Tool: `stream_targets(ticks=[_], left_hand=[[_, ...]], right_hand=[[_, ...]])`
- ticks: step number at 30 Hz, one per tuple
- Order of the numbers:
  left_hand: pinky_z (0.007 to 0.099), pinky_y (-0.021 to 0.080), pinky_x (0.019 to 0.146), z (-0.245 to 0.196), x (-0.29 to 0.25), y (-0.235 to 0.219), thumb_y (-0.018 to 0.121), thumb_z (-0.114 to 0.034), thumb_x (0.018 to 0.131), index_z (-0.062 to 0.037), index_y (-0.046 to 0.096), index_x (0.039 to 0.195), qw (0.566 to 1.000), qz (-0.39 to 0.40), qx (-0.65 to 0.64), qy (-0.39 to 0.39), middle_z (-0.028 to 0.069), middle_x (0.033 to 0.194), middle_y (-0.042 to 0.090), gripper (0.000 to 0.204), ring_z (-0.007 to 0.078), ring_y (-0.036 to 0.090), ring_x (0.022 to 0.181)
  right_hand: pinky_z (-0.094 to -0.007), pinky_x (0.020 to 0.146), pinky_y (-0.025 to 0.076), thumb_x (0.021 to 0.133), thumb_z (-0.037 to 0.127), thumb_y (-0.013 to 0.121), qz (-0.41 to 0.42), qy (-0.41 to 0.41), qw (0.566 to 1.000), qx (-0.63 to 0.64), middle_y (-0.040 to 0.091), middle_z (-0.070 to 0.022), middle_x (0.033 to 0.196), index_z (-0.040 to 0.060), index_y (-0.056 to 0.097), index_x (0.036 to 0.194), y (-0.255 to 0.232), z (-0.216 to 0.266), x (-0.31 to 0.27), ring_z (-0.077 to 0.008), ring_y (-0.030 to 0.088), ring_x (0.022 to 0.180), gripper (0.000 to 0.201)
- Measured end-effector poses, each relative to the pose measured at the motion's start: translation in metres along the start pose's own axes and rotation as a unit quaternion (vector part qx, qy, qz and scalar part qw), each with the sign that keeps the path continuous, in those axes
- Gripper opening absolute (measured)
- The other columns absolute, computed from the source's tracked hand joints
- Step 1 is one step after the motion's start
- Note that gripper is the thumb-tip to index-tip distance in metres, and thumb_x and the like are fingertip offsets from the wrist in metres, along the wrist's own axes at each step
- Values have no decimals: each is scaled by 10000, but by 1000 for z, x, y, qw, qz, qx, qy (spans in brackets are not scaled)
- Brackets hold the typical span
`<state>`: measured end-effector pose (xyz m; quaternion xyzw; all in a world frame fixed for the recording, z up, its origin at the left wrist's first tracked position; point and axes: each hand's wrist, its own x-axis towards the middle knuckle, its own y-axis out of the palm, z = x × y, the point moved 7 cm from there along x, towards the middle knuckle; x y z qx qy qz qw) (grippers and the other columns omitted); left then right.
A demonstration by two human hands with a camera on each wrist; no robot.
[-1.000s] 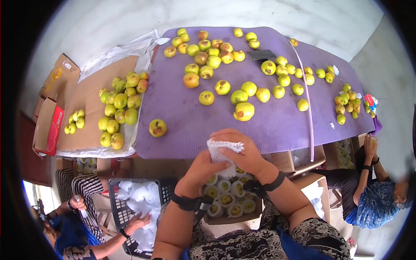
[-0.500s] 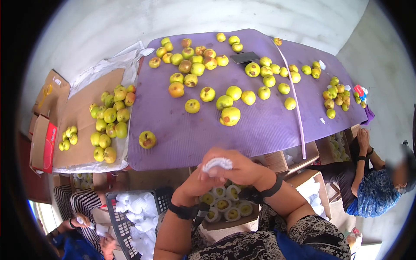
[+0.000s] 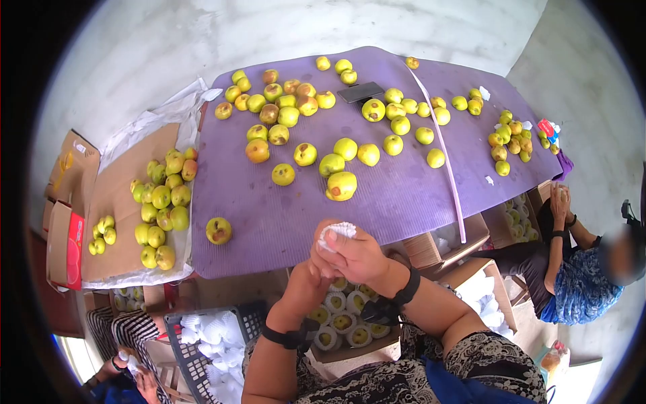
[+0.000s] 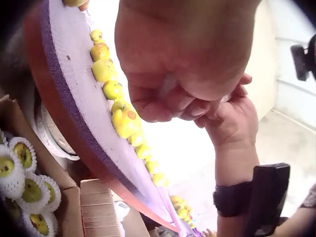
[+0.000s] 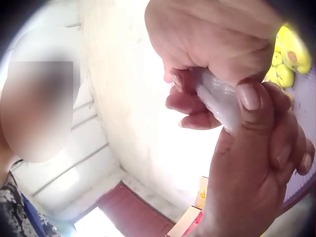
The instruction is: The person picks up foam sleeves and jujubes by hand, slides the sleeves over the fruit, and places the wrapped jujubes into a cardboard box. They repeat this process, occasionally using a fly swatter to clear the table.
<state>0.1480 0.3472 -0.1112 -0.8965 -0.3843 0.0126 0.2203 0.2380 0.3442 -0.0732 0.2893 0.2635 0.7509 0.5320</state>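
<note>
A white foam net sleeve (image 3: 340, 231) is bunched between both hands, just in front of the table's near edge. My right hand (image 3: 363, 257) grips it with the thumb laid over the fingers. Close against it, my left hand (image 3: 316, 269) curls round the lower part of the sleeve. In the right wrist view the white foam (image 5: 219, 98) shows between the two hands, the left thumb pressed near it. The fingers hide most of the sleeve, and I cannot tell whether anything is inside it.
Loose yellow-green apples (image 3: 332, 165), some with brown spots, lie across the purple table (image 3: 269, 222). Below my hands stands a box of sleeved apples (image 3: 343, 322). A black crate (image 3: 252, 320) of foam sleeves is at left. People sit at both sides.
The foam sleeve, spread out wider a second ago, is now bunched smaller inside my hands. The head view has shifted, so the table and apples sit further left and lower.
</note>
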Motion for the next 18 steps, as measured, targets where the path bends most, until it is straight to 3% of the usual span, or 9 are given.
stream_targets(ticks=[4,5,7,10,12,15,18], left_hand=[[332,502,792,-5,6,-2,623,-29,851,11,588,1024,999,-28,-13,-42,83,853,649,181,236,635,844],[327,497,810,-8,7,-2,617,-44,873,15,590,1044,995,-19,-71,-61,82,872,657,183,222,639,866],[322,493,829,-5,6,-2,611,-58,896,19,591,1064,988,-11,-130,-81,81,890,665,186,207,642,888],[326,499,805,18,1,3,594,-73,922,16,621,1042,980,28,-151,-128,76,896,682,152,187,647,879],[319,502,782,19,0,12,608,-105,924,-6,656,996,988,103,-53,-101,70,891,697,131,185,653,844],[316,507,772,7,4,20,633,-138,914,-40,684,960,990,115,50,-65,70,882,710,119,199,664,823],[320,514,812,12,6,14,630,-150,918,-41,683,986,986,97,30,-132,88,924,722,139,238,681,876]], right_hand=[[-300,661,487,1026,273,452,-39,18,999,-1,529,-35,699,53,529,996,-3,8,-1,-181,587,710,236],[-300,661,487,1026,273,452,-40,18,999,-1,529,-35,699,53,529,996,0,11,0,-181,587,710,236],[-299,689,498,1016,280,470,-72,-30,993,-93,572,-70,756,46,552,1022,1,24,2,-212,617,772,248],[-362,754,494,981,218,536,-111,-44,981,-155,524,-58,710,26,572,1016,-11,36,1,-258,615,811,199],[-366,755,493,979,220,537,-141,-43,984,-100,524,-58,709,31,577,1008,-26,33,-1,-261,616,810,195],[-376,761,490,975,228,540,-172,-39,984,-16,523,-57,706,43,586,1005,-53,22,-3,-269,617,806,193],[-390,789,480,974,277,545,-170,-37,985,4,518,-55,699,57,587,1009,-64,17,2,-287,616,806,227]])
